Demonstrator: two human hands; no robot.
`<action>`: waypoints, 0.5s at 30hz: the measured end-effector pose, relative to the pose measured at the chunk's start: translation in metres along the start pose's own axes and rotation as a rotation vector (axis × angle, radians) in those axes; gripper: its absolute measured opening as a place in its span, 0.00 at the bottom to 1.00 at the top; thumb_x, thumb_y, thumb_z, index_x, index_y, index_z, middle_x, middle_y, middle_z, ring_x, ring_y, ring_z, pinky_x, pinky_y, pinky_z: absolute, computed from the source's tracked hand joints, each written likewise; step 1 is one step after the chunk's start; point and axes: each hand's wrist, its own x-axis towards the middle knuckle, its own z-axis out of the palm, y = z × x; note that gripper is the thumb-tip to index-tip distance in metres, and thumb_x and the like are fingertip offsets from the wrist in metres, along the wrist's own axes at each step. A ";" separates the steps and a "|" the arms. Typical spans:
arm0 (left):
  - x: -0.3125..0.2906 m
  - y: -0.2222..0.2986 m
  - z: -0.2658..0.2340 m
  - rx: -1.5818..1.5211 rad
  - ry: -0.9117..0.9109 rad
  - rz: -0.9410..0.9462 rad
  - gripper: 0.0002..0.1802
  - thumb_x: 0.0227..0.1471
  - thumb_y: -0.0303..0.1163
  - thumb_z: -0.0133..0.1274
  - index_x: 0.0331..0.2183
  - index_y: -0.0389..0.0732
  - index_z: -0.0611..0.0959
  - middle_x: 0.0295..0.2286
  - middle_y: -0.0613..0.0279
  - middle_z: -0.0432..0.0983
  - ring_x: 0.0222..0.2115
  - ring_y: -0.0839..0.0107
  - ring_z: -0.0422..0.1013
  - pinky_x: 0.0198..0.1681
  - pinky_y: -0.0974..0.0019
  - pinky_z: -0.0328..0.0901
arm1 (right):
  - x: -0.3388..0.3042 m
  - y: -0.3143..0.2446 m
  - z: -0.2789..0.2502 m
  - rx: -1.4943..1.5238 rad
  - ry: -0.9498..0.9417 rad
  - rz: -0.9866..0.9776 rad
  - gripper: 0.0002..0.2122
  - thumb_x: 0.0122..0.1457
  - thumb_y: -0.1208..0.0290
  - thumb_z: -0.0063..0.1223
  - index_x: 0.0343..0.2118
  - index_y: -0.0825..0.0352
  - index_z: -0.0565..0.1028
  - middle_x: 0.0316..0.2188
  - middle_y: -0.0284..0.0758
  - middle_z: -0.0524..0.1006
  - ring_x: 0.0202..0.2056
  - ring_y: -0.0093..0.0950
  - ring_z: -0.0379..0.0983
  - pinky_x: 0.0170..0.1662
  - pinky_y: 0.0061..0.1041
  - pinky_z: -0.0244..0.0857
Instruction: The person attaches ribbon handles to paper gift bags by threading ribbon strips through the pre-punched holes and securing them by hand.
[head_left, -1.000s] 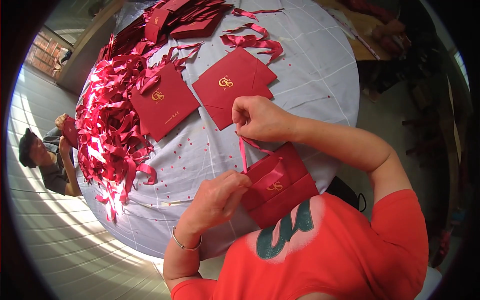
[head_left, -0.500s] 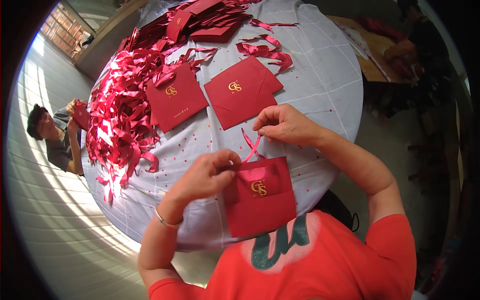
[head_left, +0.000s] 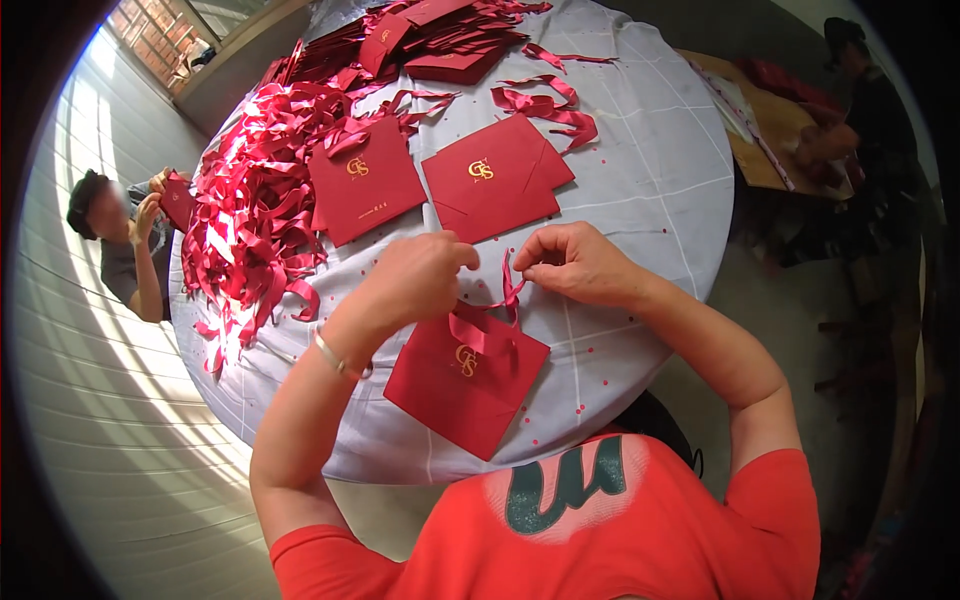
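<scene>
A red paper gift bag [head_left: 455, 395] with a gold emblem lies flat and tilted near the table's front edge. A red ribbon handle [head_left: 484, 336] crosses its upper part. My right hand [head_left: 580, 265] pinches a ribbon strand [head_left: 512, 288] rising from the bag's top edge. Just above the bag's upper left side is my left hand [head_left: 420, 275], fingers curled inward; anything they hold is hidden. Beyond my hands lie a flat red bag [head_left: 367, 185] and another with folded panels [head_left: 500, 190], both with gold emblems.
A tangled heap of red ribbons [head_left: 250, 205] covers the table's left side. Stacked red bags [head_left: 460, 60] lie at the back. Loose ribbons [head_left: 550, 105] and red dots are scattered on the white cloth [head_left: 660, 180]. Co-workers sit left, holding a small red piece [head_left: 178, 200], and far right.
The bag has shifted left and turned. My left hand has left its upper left corner and moved up and away. My right hand keeps its pinch on the ribbon.
</scene>
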 end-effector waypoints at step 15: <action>-0.094 0.083 0.064 0.112 0.486 -0.113 0.16 0.47 0.24 0.50 0.41 0.33 0.79 0.31 0.55 0.70 0.32 0.60 0.68 0.36 0.61 0.64 | 0.040 0.013 -0.005 -0.735 -0.012 -0.576 0.07 0.52 0.81 0.58 0.34 0.66 0.80 0.34 0.35 0.77 0.36 0.35 0.77 0.38 0.29 0.72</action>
